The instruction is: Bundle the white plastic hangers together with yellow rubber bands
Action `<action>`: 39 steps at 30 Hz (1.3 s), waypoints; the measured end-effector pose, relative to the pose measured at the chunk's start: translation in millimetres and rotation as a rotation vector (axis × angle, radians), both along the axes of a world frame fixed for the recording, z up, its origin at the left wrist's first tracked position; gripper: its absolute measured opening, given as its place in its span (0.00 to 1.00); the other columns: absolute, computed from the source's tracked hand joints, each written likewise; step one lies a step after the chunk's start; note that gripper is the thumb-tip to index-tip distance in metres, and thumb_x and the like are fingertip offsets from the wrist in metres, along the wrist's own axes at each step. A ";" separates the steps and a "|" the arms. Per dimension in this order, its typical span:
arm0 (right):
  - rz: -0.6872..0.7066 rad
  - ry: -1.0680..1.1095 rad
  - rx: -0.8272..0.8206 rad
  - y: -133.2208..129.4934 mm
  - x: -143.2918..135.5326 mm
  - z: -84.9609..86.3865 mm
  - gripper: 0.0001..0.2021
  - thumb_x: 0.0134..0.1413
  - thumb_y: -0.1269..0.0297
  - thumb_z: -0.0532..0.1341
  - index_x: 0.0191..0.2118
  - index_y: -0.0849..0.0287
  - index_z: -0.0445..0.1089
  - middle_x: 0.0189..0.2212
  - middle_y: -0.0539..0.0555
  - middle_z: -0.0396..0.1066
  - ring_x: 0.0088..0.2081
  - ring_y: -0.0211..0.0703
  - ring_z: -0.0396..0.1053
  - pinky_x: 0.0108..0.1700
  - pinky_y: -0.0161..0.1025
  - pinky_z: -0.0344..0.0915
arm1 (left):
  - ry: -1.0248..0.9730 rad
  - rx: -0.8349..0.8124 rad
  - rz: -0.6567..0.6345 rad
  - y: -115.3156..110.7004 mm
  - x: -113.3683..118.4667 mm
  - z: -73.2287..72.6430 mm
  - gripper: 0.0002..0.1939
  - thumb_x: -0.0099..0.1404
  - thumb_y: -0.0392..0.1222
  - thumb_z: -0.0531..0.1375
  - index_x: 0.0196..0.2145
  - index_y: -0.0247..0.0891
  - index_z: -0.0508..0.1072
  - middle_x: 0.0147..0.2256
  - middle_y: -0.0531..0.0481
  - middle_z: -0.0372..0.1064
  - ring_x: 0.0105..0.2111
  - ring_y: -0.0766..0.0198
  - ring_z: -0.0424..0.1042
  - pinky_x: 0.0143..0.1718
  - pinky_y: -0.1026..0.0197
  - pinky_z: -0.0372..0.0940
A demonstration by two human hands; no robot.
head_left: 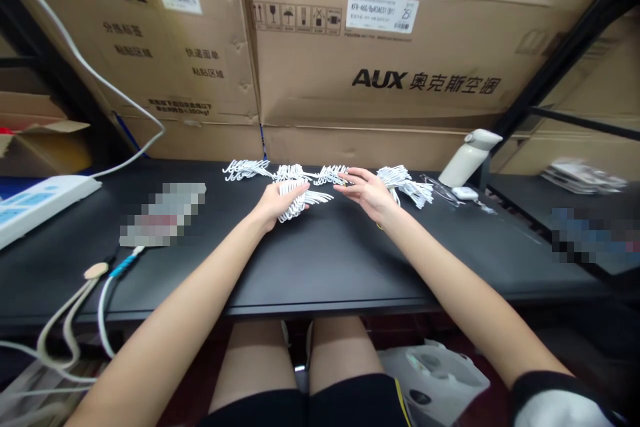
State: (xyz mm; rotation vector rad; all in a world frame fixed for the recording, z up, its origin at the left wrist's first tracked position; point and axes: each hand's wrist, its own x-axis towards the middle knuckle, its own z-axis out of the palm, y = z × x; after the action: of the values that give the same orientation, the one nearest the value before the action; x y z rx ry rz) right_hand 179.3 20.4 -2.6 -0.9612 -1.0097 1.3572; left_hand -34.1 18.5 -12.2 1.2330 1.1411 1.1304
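Note:
My left hand (275, 205) is closed round a bundle of white hooks (294, 201), whose thin ends point to the right. Just right of it, my right hand (369, 193) has its fingers spread and holds nothing; its fingertips are near another white bundle (330, 175) on the black table (320, 267). Behind the held bundle lies a further bundle (291, 173), and one more (246, 169) is at the far left of the row. To the right of my right hand lie more white hooks (406, 185), partly hidden by that hand.
Large cardboard boxes (310, 100) stand behind the table. A white bottle (470, 159) and a small white case (465, 193) are at right. On the left are a blurred phone-like object (165, 215), a power strip (45, 207) and cables (103, 307).

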 end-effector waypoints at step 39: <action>0.154 -0.626 0.643 -36.8 -33.5 -3.1 0.13 0.41 0.56 0.69 0.30 0.55 0.69 0.40 0.54 0.68 0.24 0.34 0.62 0.29 0.39 0.66 | -0.073 0.197 -0.023 -10.6 8.4 3.9 0.20 0.49 0.49 0.69 0.38 0.35 0.76 0.34 0.46 0.76 0.34 0.59 0.74 0.36 0.62 0.68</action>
State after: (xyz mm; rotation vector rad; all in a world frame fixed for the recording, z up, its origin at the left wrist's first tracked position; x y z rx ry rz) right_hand 145.8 -16.4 -5.7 -0.8234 -1.8830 0.7463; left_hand -25.7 7.9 -8.2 1.3401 0.9761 1.2833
